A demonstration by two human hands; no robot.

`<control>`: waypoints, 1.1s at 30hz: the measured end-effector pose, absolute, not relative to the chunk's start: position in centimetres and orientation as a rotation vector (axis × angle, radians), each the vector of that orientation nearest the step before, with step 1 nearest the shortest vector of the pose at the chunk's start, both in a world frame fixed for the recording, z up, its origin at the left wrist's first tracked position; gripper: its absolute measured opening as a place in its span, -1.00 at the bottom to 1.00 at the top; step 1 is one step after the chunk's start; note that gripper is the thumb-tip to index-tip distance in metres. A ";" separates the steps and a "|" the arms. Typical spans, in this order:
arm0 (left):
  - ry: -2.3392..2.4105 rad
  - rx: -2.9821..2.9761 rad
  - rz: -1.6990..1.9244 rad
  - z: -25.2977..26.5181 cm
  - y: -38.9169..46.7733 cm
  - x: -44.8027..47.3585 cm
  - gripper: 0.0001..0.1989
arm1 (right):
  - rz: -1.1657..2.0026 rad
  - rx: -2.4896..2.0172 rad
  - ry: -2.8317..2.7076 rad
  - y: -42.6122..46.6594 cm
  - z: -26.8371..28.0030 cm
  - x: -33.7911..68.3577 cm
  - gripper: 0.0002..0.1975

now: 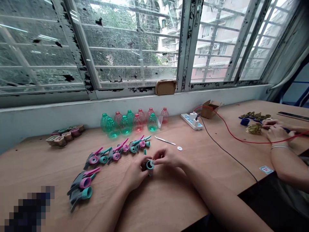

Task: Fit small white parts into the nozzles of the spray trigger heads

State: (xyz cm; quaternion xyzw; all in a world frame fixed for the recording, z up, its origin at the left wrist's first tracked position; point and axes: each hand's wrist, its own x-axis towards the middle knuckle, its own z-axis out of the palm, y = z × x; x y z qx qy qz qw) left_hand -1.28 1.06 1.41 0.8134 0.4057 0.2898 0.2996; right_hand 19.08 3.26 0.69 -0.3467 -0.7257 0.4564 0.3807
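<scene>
Paint-flaked windows (pixel 130 42) back a wide wooden tabletop (pixel 166 201), where 5 green bottles (pixel 125 125) and 5 red bottles (pixel 137 123) stand grouped near the far edge. Pink and teal spray heads (pixel 116 156) lie in a ragged row at the left, with 2 more (pixel 85 183) closer to the person. Tweezers (pixel 165 140) and a small white disc (pixel 179 148) rest just beyond the hands.

Between both hands, centred over the tabletop, is what looks like another spray head with a teal collar (pixel 150 165). The left hand (pixel 137 172) has its grip clamped on it, the collar's mouth facing the person. The right hand (pixel 169 157) has its fingertips drawn close at the rim; I cannot tell whether they pinch a small part.

This looks like fitting work inside the collar: best keep the left grip steady, enter square to the mouth and press evenly, since a tilted part could jam.
</scene>
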 end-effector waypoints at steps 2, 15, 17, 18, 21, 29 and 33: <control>1.056 2.146 0.774 1.5 1.0 -1.1 -0.63 | 1.104 -0.873 -1.843 3.1 0.0 17.7 -0.68; 1.136 2.176 0.880 1.3 0.6 -0.3 -0.61 | 0.381 -0.906 -2.112 2.1 0.3 17.7 -0.88; 1.190 2.188 0.907 1.1 0.4 0.0 -0.61 | 0.289 -0.932 -2.178 1.9 0.6 17.9 -0.88; 1.209 2.196 0.911 1.0 0.4 0.1 -0.61 | 0.252 -0.950 -2.207 1.8 0.8 18.0 -0.88; 1.243 2.207 0.905 0.8 0.2 0.3 -0.59 | 0.196 -1.032 -2.239 1.5 1.0 18.1 -0.88; 1.297 2.232 0.888 0.9 -0.3 0.8 -0.65 | 0.214 -1.217 -2.180 1.1 0.8 17.2 -0.89; 1.312 2.252 0.870 1.0 -0.4 1.0 -0.66 | 0.290 -1.197 -2.140 1.3 0.7 16.9 -0.90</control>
